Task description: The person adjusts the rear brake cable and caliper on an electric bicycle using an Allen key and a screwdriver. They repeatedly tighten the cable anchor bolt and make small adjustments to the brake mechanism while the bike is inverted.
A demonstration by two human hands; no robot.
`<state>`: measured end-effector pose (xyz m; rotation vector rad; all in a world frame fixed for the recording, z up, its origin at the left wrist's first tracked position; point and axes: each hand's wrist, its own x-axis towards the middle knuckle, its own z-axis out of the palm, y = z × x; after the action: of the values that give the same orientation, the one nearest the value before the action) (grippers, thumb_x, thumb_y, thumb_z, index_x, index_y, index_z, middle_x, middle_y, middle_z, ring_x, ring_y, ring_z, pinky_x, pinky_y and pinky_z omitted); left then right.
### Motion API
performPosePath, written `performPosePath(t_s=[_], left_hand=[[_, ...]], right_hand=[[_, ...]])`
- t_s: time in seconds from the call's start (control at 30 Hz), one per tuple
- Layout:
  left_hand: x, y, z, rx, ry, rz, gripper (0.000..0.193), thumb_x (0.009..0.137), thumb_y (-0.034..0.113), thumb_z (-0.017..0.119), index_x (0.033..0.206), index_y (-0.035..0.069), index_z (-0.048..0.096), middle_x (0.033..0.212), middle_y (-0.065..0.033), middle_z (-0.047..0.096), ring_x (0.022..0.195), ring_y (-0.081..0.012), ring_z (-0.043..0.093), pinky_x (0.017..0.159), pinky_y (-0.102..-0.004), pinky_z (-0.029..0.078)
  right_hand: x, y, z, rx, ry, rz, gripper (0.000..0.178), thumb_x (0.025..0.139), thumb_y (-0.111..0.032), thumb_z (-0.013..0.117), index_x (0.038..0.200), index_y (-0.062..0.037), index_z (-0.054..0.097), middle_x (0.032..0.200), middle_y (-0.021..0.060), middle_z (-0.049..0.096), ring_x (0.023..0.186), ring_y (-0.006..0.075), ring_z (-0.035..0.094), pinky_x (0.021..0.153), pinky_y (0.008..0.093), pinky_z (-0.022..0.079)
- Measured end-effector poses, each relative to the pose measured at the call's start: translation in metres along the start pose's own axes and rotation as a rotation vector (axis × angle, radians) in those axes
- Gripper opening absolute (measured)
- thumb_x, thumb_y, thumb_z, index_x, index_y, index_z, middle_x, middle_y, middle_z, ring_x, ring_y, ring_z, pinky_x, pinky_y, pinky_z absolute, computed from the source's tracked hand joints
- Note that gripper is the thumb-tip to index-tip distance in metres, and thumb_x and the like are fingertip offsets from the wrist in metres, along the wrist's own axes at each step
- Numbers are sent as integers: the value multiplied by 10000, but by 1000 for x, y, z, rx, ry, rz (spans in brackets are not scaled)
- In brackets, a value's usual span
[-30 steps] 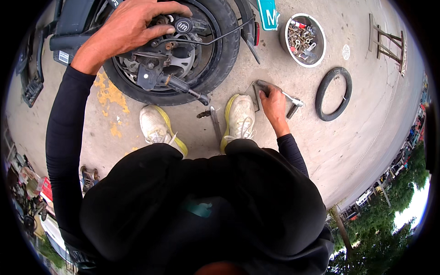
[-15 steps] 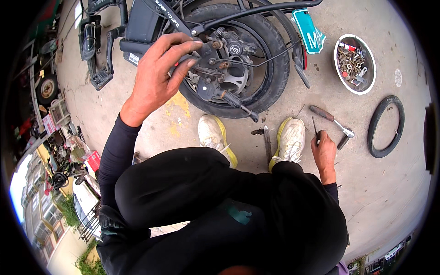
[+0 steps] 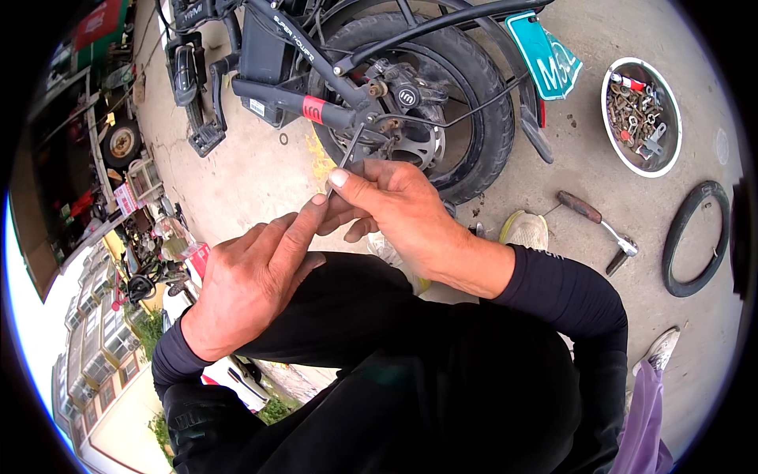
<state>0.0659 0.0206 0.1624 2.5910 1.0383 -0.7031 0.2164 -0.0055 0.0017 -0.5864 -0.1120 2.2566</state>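
Both hands meet in front of the rear wheel [image 3: 489, 134] of a black electric bike. My right hand [image 3: 410, 213] pinches a slim screwdriver [image 3: 352, 150], its thin shaft slanting up toward the hub and brake disc [image 3: 418, 146]. The handle is hidden by my fingers. My left hand [image 3: 253, 272] comes in from the left, fingers bent together, the index fingertip on the tool's lower end beside my right thumb. Above, the grey swingarm [image 3: 332, 110] with a red band leads to the axle nut. Whether the tip touches the bike cannot be seen.
A white-rimmed bowl [image 3: 677, 150] of nuts, bolts and small parts stands at the right. Near it lie a ratchet wrench [image 3: 606, 225] and a black tyre [image 3: 673, 253]. A green plate [image 3: 541, 59] hangs behind the wheel. Another person's shoe [image 3: 662, 347] shows at lower right.
My right hand has lifted the screwdriver from the ground beside the ratchet and brought it left to the wheel. My left hand has come down from the hub to meet it. The view has shifted slightly.
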Motion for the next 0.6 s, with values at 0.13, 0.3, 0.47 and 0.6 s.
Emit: performPosePath(t_s=[0.13, 0.3, 0.47, 0.6], left_hand=[[-11, -2, 19, -110, 14, -161, 604, 853, 84, 782, 1399, -18, 546, 831, -115, 662, 709, -253, 684, 604, -378, 557], [5, -11, 37, -104, 88, -143, 673, 856, 118, 789, 1447, -24, 499, 754, -101, 639, 641, -260, 660, 583, -374, 546], [13, -16, 38, -88, 53, -116, 575, 936, 101, 710, 1454, -40, 504, 742, -101, 656, 619, -248, 660, 575, -362, 533], [21, -16, 16, -904, -99, -544, 467, 1101, 195, 495, 1495, -54, 463, 824, -78, 710, 601, -123, 613, 577, -279, 492]], right_hand=[[9, 13, 0, 56, -1, 55, 348, 1070, -294, 586, 1053, 49, 645, 940, 127, 743, 835, 184, 747, 676, 289, 552], [12, 20, 3, 161, 90, 15, 333, 1072, -312, 592, 1040, 16, 636, 901, 93, 727, 818, 162, 735, 666, 285, 548], [13, 14, 3, 184, 113, -9, 290, 1058, -311, 615, 1039, -23, 643, 918, 64, 719, 851, 144, 731, 647, 270, 521], [18, 24, -10, 180, 33, 74, 355, 1071, -380, 579, 1072, -32, 651, 868, 44, 690, 735, 117, 664, 628, 263, 501]])
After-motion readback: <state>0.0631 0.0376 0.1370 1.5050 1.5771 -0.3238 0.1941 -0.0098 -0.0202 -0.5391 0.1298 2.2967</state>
